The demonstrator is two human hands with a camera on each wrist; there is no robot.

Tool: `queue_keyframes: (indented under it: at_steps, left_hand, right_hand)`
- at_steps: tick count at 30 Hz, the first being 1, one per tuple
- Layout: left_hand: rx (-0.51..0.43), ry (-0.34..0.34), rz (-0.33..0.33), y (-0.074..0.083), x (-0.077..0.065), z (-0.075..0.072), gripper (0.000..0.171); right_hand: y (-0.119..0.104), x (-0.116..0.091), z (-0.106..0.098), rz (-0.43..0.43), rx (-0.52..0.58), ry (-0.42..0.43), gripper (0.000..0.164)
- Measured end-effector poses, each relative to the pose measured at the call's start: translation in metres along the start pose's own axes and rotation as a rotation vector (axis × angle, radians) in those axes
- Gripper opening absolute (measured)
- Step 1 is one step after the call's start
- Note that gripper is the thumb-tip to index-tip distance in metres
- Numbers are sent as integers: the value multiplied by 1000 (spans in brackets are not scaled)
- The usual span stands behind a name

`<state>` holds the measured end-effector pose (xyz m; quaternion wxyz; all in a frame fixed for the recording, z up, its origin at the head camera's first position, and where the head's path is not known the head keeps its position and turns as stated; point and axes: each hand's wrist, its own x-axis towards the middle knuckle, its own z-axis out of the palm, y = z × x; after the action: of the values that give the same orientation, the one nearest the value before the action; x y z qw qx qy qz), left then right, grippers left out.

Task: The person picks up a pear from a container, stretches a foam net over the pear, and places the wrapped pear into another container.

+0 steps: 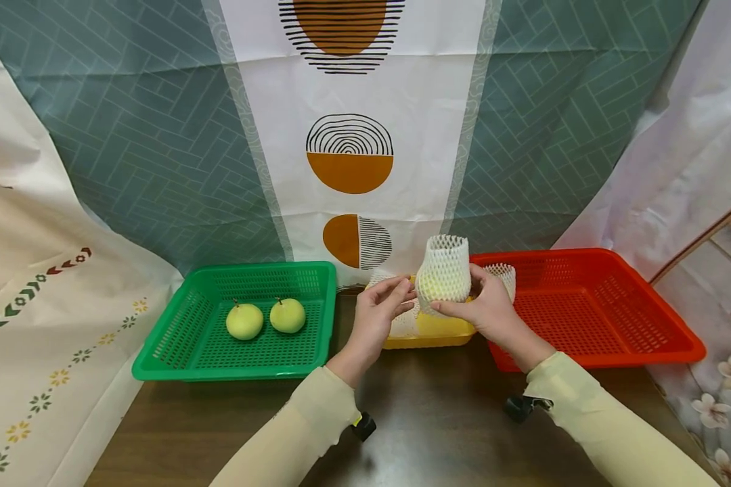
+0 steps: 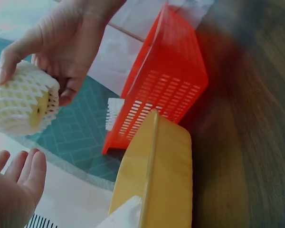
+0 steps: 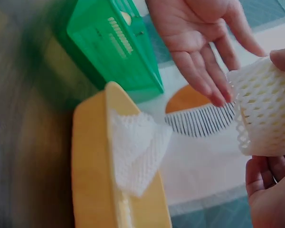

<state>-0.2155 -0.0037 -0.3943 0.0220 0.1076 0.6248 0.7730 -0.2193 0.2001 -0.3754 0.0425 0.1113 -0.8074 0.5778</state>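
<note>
My right hand [image 1: 492,306] grips a yellow-green pear in a white foam net sleeve [image 1: 443,274], held up over the yellow basket [image 1: 429,341]. The sleeve's upper end stands open above the fruit. In the left wrist view, part of the bare pear [image 2: 39,110] shows at the sleeve's other end. My left hand [image 1: 378,312] is beside the sleeve, palm turned toward it, fingers extended and holding nothing. In the right wrist view, the left fingertips [image 3: 218,97] come close to the net's edge. White foam nets [image 3: 137,152] lie in the yellow basket.
A green basket [image 1: 231,373] on the left holds two bare pears [image 1: 266,318]. To the right stands a red basket [image 1: 597,357], with another foam net [image 1: 504,276] upright at its left end. The brown table [image 1: 426,419] runs in front; patterned cloths hang behind.
</note>
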Motion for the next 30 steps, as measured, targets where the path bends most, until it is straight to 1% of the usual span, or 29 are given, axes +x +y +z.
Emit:
queue_keyframes:
  at_steps: [3,6,9,13,15,19,21,23,26,30]
  left_hand:
    - [64,53,-5,-5,6,9,33]
    - [150,63,4,-12,12,20,27]
    - [239,42,40,-22,16,33,25]
    - [372,9,93,-37,16,51,22]
    - [435,-9,115,-43,16,59,23]
    - [507,-75,143,-57,18,73,24]
    - [541,-112,155,-62,18,78,24]
    - [569,-134,159,-67,17,82,23]
    - [604,-154,157,-74,16,87,23]
    - [622,-181,140,-80,13,94,23]
  right_hand:
    - [-2,2,-12,37,24,60,71]
    - [-6,6,-24,57,39,122,70]
    - [-10,10,-36,41,45,191,66]
    - [-10,16,-52,12,29,269,67]
    - [-7,19,-59,7,11,294,68]
    - [3,26,-70,6,-49,322,67]
    - [10,30,-76,21,-76,331,68]
    - [17,33,-82,47,-99,335,71]
    - [27,38,-92,100,-117,351,75]
    - [40,40,-107,165,-141,394,78]
